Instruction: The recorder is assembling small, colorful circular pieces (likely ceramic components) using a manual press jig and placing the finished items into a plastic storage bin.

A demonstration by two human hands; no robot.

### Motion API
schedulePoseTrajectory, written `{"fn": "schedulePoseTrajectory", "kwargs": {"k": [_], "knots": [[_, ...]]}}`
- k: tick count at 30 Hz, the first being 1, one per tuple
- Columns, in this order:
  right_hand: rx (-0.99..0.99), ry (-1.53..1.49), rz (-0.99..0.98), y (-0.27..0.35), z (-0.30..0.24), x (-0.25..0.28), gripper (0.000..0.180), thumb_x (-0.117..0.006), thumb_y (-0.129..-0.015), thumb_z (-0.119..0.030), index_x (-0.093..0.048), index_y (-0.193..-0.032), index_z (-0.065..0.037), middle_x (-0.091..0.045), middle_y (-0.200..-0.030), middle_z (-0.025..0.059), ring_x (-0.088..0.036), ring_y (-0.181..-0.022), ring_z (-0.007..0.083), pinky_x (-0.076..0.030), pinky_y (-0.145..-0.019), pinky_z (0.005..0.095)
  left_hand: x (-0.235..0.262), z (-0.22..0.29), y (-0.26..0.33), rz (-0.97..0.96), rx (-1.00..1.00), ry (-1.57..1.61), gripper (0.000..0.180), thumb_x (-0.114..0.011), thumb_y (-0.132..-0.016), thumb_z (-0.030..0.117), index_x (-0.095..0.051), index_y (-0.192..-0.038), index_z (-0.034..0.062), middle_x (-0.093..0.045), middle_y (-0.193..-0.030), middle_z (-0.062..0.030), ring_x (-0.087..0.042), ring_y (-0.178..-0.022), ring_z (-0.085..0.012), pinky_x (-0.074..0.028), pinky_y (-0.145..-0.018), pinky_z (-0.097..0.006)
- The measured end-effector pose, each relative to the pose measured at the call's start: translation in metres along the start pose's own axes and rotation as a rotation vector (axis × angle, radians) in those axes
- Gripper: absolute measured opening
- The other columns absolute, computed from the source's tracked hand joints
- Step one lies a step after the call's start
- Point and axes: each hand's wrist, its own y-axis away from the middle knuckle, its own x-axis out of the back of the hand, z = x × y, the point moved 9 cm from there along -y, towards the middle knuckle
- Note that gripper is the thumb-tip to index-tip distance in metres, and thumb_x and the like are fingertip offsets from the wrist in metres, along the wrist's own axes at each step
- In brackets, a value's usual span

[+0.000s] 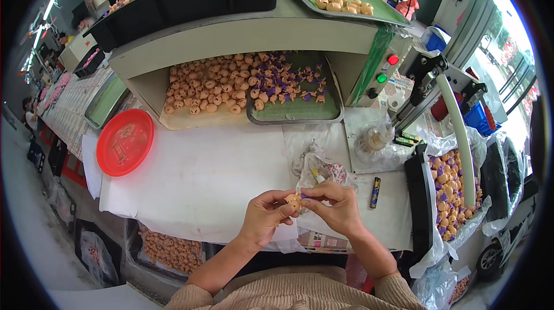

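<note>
My left hand (264,216) pinches a small tan doll head (293,201) with a face on it, above the white-covered table. Close on its right, my right hand (336,207) has its thumb and fingertips closed on a small purple doll body (304,196), mostly hidden by the fingers. Head and body meet or nearly touch; I cannot tell whether they are joined. Just beyond my hands lie a crumpled cloth (311,160) and a small tube with a yellow tip (318,176). A dark marker-like stick (375,193) rests to the right.
Under the shelf (242,41) are a heap of doll heads (208,88) and a tray (294,120) of purple bodies. A red round tray (144,128) lies left. At right stand a lever press (424,88) and a black bin (421,206) of finished-looking dolls.
</note>
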Motion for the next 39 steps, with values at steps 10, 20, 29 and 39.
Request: {"fn": "schedulePoseTrajectory", "kwargs": {"k": [10, 20, 29, 39], "knots": [[0.03, 0.227, -0.045, -0.005, -0.017, 0.032, 0.016, -0.07, -0.08, -0.003, -0.071, -0.096, -0.003, -0.069, -0.088, 0.0107, -0.065, -0.073, 0.017, -0.051, -0.068, 0.0304, -0.021, -0.002, -0.011, -0.052, 0.143, 0.024, 0.03, -0.069, -0.085, 0.01, -0.06, -0.114, 0.0053, -0.065, -0.094, -0.0072, -0.063, -0.072, -0.0131, -0.047, -0.05, -0.018], [0.944, 1.174, 0.972, -0.049, -0.22, 0.216, 0.016, -0.059, -0.09, -0.009, -0.069, -0.101, -0.002, -0.07, -0.102, 0.0066, -0.063, -0.094, 0.0181, -0.043, -0.087, 0.0309, -0.036, -0.003, -0.019, -0.146, 0.208, 0.211, 0.028, -0.061, -0.091, 0.011, -0.054, -0.118, 0.0055, -0.062, -0.102, -0.0072, -0.051, -0.065, -0.0061, -0.034, -0.043, -0.015], [0.532, 0.847, 0.946, -0.044, -0.185, 0.263, 0.015, -0.065, -0.084, -0.014, -0.07, -0.096, -0.006, -0.069, -0.094, 0.0103, -0.063, -0.088, 0.0211, -0.048, -0.076, 0.0295, -0.046, 0.004, -0.014, -0.19, 0.213, 0.204, 0.025, -0.06, -0.092, 0.01, -0.054, -0.116, 0.0086, -0.061, -0.105, -0.0101, -0.049, -0.063, -0.0069, -0.036, -0.044, -0.016], [0.1, 0.976, 0.472, -0.027, 0.026, 0.202, 0.022, -0.061, -0.08, -0.003, -0.068, -0.101, -0.006, -0.059, -0.106, 0.0144, -0.049, -0.103, 0.0358, -0.043, -0.088, 0.0427, -0.079, 0.014, -0.037, -0.233, 0.211, 0.122, 0.025, -0.055, -0.094, 0.011, -0.055, -0.118, 0.0084, -0.061, -0.11, -0.0118, -0.046, -0.058, -0.0067, -0.037, -0.043, -0.016]]}}
